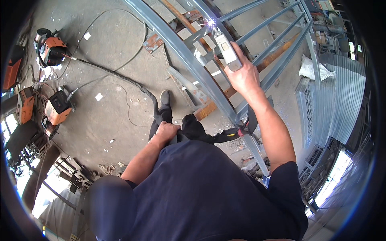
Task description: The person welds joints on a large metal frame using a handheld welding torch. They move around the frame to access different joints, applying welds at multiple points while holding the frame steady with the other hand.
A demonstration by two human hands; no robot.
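Grey concrete floor (112,52) lies below. A welding torch (227,50) is gripped by the right hand (243,76), its tip kept at the spark on the grey steel frame (193,60); the left hand (165,131) is closed on the thigh for balance. Orange welding machines (54,50) stand far left.

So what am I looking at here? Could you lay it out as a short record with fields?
Setting: workshop with a concrete floor
Right hand: right hand grips a welding torch, its tip sparking on a grey steel frame
Left hand: left hand rests on the person's dark trouser leg
Nearby: orange welding machines at left, black cable trailing across the floor
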